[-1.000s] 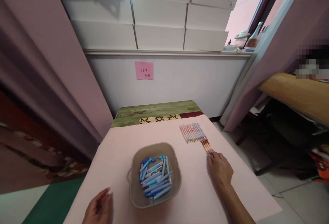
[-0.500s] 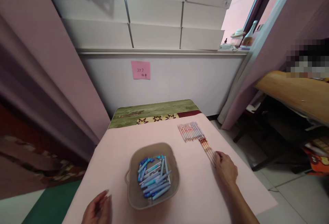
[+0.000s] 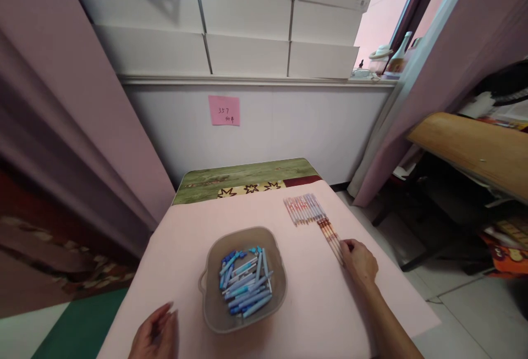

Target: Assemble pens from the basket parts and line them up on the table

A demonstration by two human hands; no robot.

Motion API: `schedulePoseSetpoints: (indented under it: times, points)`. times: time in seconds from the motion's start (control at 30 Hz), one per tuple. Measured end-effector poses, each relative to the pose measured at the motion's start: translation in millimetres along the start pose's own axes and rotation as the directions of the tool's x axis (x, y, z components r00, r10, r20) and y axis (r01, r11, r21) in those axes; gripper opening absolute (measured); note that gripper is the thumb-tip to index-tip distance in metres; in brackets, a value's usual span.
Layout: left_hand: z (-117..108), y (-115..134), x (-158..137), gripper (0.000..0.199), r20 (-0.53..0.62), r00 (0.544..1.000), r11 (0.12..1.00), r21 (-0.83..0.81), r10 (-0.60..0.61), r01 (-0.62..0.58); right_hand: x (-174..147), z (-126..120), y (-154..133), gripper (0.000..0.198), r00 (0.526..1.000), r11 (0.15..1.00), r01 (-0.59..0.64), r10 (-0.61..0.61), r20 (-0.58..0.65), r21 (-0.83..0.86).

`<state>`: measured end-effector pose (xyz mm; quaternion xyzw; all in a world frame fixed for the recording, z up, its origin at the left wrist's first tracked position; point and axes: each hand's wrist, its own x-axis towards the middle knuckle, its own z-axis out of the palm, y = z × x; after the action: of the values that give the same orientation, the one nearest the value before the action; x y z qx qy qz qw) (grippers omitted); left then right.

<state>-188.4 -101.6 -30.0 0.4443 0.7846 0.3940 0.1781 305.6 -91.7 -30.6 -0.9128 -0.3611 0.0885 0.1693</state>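
Head view has your left hand (image 3: 153,331) free and loosely curled, beside the grey plastic bin (image 3: 211,279), where blue pens (image 3: 247,290) lie jumbled, apparently still unsorted. Your right hand (image 3: 359,261) has its fingertips at the near end of the brown-and-cream pens (image 3: 329,233), side by side on the pink table cover (image 3: 319,315), though I cannot tell whether it grips any. Beyond, a pale pen row (image 3: 305,209) looks aligned, with nothing between it and the pink note (image 3: 224,110) but table and wall.
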Motion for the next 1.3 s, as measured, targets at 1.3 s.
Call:
schedulePoseSetpoints:
  times: [1.3]
  points:
    - [0, 1, -6, 0.041, -0.011, 0.999, 0.999, -0.022, 0.034, -0.034, -22, 14, -4, 0.058, 0.964, 0.970, 0.212, -0.227, -0.137, -0.115]
